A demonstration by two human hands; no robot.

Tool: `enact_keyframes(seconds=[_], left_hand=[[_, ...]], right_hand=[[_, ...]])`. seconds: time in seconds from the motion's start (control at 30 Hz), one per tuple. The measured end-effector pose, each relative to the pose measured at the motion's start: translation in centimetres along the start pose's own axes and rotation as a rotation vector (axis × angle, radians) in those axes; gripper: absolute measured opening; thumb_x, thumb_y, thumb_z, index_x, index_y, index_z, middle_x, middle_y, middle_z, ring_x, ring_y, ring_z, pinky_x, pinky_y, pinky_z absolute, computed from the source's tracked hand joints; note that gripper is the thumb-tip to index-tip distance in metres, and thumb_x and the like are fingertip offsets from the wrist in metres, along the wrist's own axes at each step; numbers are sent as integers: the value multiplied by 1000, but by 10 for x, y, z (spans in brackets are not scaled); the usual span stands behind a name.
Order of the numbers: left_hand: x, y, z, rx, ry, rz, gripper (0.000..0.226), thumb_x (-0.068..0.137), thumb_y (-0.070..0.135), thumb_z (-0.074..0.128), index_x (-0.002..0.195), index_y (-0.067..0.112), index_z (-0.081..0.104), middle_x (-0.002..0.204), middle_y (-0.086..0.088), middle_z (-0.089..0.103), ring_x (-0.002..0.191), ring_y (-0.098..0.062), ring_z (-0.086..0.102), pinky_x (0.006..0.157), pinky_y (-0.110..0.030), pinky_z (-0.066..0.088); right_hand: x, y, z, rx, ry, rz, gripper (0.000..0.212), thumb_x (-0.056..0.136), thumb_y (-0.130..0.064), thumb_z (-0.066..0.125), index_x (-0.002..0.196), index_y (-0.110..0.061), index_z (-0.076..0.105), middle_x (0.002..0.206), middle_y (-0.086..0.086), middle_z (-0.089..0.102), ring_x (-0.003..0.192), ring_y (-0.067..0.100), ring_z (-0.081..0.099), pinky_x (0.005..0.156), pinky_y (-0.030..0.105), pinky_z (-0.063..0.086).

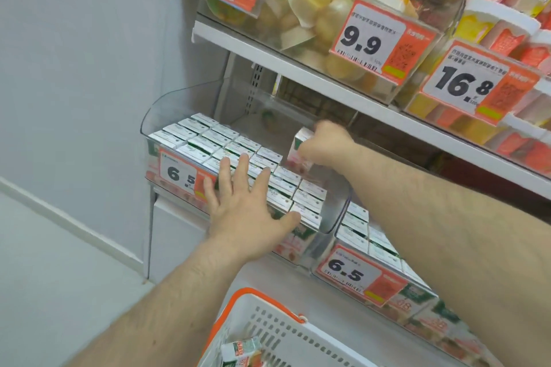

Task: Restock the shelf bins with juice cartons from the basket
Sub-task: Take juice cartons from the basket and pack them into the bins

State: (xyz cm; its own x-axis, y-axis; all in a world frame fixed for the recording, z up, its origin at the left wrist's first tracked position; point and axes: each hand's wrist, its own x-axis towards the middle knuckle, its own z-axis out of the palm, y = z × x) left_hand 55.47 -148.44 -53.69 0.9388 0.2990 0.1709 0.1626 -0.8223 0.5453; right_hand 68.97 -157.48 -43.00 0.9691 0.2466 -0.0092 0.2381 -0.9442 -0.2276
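Our left hand (pixel 243 205) lies flat on the front of the clear shelf bin (pixel 167 112), with its fingers (pixel 225 176) straight and spread, touching the tops of the juice cartons (pixel 208 143) packed in rows inside. It holds nothing. Our right hand (pixel 326 143) reaches over the back right part of the same bin, and its fingers are curled tight around one juice carton (pixel 299 144), which is tilted and sits just above the empty gap behind the rows. A price tag (pixel 179 173) with a 6 and a 5 on it is stuck to the front of this bin, just beside our left hand. To the right is a second bin (pixel 337 235), also full of cartons, with its own 6.5 tag (pixel 351 272). Down at the bottom we see a white basket (pixel 286 334) with an orange handle (pixel 229 316), and a few more cartons (pixel 241 350) lie inside it at the edge of the view. On the shelf above (pixel 298 68), clear bins hold yellow fruit cups (pixel 313 0), with tags that say 9.9 (pixel 368 42) and 16.8 (pixel 465 83). White tubs with red labels (pixel 501 24) are stacked at the far right. A plain pale wall (pixel 83 68) is on the left.
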Motion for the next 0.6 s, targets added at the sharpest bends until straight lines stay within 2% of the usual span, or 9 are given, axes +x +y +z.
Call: enact_keyframes(seconds=[0.07, 0.13, 0.17, 0.27, 0.37, 0.47, 0.6], left_hand=[[1, -1, 1, -1, -13, 1, 93, 79, 77, 42, 154, 36, 4, 161, 2, -22, 142, -25, -34, 115, -55, -19], [1, -1, 1, -19, -25, 3, 94, 80, 77, 42, 154, 37, 0, 160, 4, -24, 141, -23, -36, 114, -54, -22], [1, -2, 1, -25, -24, 3, 94, 80, 77, 43, 154, 38, -1, 160, 4, -25, 141, -23, -36, 113, -53, -23], [1, -1, 2, -28, -22, 10, 95, 81, 76, 44, 153, 38, -5, 160, 4, -24, 141, -23, -36, 114, -53, -22], [2, -1, 2, -30, -21, 3, 95, 81, 76, 44, 153, 38, -6, 160, 4, -24, 141, -23, -35, 114, -54, -22], [2, -2, 4, -37, -11, 10, 95, 81, 76, 44, 153, 39, -7, 160, 5, -24, 141, -22, -36, 113, -54, -23], [2, -2, 5, -52, -3, 15, 95, 81, 76, 45, 153, 40, -7, 160, 5, -25, 140, -22, -38, 113, -52, -25]], right_hand=[[16, 2, 13, 22, -134, 77, 14, 79, -8, 63, 90, -1, 60, 77, 13, 62, 76, 29, 67, 73, 34, 57], [26, 9, 23, 84, -254, 150, 21, 76, -6, 63, 96, 0, 63, 86, 20, 66, 79, 35, 70, 81, 46, 59], [30, 11, 27, 120, -312, 172, 22, 77, -6, 61, 98, -1, 62, 90, 20, 66, 79, 36, 69, 81, 46, 59], [30, 8, 30, 291, -411, 193, 17, 76, 0, 46, 91, -4, 53, 82, 15, 56, 63, 29, 57, 65, 36, 51], [27, 5, 28, 506, -501, 234, 17, 74, 4, 33, 86, -4, 42, 62, 13, 63, 49, 30, 62, 55, 30, 50], [30, 3, 32, 472, -454, 244, 18, 80, 5, 33, 88, -2, 47, 56, 11, 65, 47, 27, 65, 54, 29, 51], [32, -2, 34, 442, -431, 235, 26, 84, 7, 32, 96, -3, 53, 77, 16, 65, 61, 30, 67, 57, 32, 54]])
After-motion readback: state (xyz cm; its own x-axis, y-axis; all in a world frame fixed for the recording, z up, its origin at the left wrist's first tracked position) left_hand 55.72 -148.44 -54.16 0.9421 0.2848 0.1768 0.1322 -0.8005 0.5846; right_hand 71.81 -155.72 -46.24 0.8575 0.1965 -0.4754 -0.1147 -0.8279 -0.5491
